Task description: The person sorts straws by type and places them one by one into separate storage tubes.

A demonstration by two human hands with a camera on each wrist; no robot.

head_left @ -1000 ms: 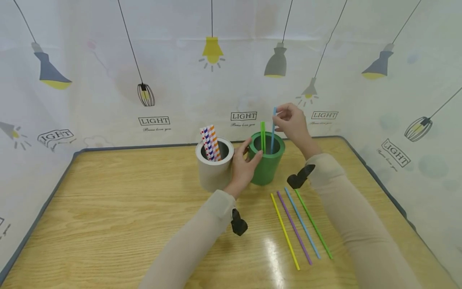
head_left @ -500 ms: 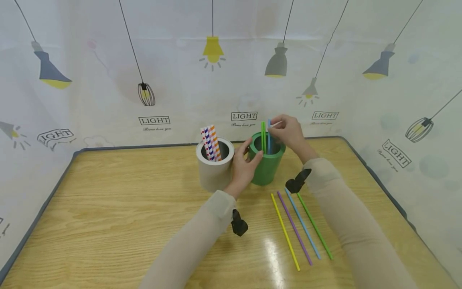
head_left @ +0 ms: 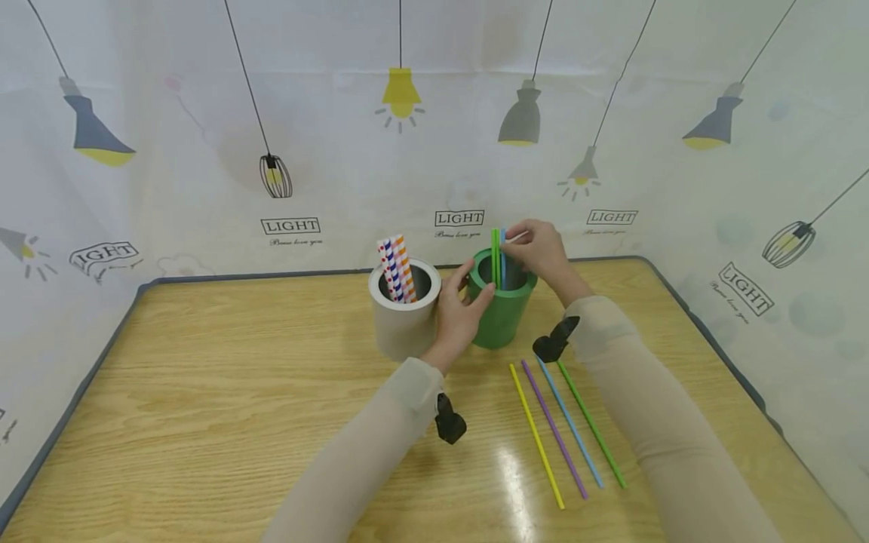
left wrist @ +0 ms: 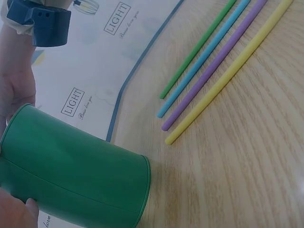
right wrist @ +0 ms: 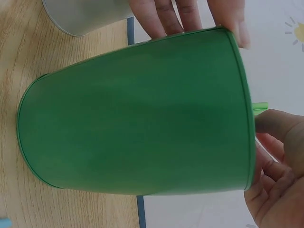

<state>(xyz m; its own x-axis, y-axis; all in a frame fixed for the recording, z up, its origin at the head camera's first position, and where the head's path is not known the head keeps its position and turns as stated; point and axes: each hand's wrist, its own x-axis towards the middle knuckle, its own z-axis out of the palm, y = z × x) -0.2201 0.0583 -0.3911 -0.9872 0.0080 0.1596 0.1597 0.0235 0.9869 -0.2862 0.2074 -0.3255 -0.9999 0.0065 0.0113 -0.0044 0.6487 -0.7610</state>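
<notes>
In the head view my left hand (head_left: 458, 315) grips the left side of a green bucket (head_left: 501, 320), fingers and thumb spread around its rim. My right hand (head_left: 545, 250) is at the bucket's mouth and pinches the top of a blue straw (head_left: 503, 260), which stands inside beside two green straws (head_left: 495, 256). The right wrist view shows the green bucket's wall (right wrist: 137, 118) large, with the right hand's fingers (right wrist: 273, 123) close at its rim. Most of the blue straw's lower part is hidden in the bucket.
Left of the green bucket stands a white bucket (head_left: 403, 328) with several patterned paper straws (head_left: 396, 268). On the wooden table in front lie a yellow straw (head_left: 536, 436), a purple straw (head_left: 553, 428), a blue straw (head_left: 570, 422) and a green straw (head_left: 592, 424). A printed backdrop rises behind.
My right hand has moved down and left with the blue straw, lowering it into the green bucket next to the green straws. The left hand has stayed on the bucket.
</notes>
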